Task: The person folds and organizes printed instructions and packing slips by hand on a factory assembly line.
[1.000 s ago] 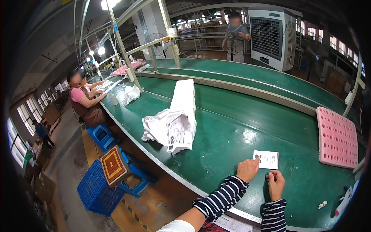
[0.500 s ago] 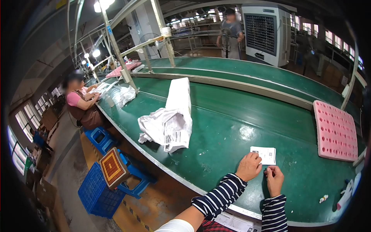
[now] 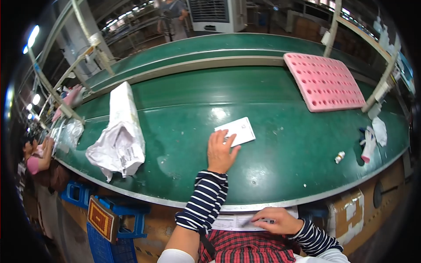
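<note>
On the green bench lies a small stack of white printed leaflets point(image 3: 241, 130). My left hand point(image 3: 221, 151) rests on its left end, fingers stretched out and thumb apart. Below the bench's front edge, my right hand point(image 3: 278, 220) is open over printed white sheets point(image 3: 230, 222) by my lap. Its fingers reach left across the paper, and the hand partly hides the sheets.
A long white package point(image 3: 123, 105) with a crumpled open end lies on the left. Pink foam with holes point(image 3: 324, 83) leans at the back right. A small white part point(image 3: 339, 157) and a glove point(image 3: 369, 144) lie right. Blue stools point(image 3: 75, 193) and a person point(image 3: 37, 162) are left.
My right hand has left the leaflets and dropped toward the sheets below the bench edge. My left hand stays at the leaflets, which now lie tilted. The view has turned right and down.
</note>
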The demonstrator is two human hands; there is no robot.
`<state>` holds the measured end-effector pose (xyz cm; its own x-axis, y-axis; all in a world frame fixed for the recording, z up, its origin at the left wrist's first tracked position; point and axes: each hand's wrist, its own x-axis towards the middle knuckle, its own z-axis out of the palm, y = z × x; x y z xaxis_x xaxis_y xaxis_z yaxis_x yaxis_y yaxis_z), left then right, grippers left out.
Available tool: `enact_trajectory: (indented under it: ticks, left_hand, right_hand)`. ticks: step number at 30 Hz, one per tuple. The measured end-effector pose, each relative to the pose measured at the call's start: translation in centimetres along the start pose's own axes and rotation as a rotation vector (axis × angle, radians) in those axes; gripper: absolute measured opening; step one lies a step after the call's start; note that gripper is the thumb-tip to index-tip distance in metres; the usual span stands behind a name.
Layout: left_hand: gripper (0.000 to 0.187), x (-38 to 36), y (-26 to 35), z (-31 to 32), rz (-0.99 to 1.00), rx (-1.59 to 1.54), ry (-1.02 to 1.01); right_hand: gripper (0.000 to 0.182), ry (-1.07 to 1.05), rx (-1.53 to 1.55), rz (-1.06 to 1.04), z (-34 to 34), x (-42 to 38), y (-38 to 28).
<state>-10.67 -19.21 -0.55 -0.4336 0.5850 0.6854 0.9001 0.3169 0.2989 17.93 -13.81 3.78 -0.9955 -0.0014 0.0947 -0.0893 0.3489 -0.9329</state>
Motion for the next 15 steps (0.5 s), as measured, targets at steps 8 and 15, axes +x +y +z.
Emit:
enact_trajectory:
  ticks: [8, 15]
  left_hand:
    - [0.023, -0.5, -1.3, 2.1, -0.014, 0.127, -0.077]
    - [0.033, 0.8, -2.4, 1.6, -0.105, 0.281, -0.182]
  right_hand:
    - [0.046, -0.114, -0.758, -0.056, 2.8, -5.9, 4.7]
    - [0.036, -0.142, -0.986, -0.209, 3.4, -6.0, 4.2]
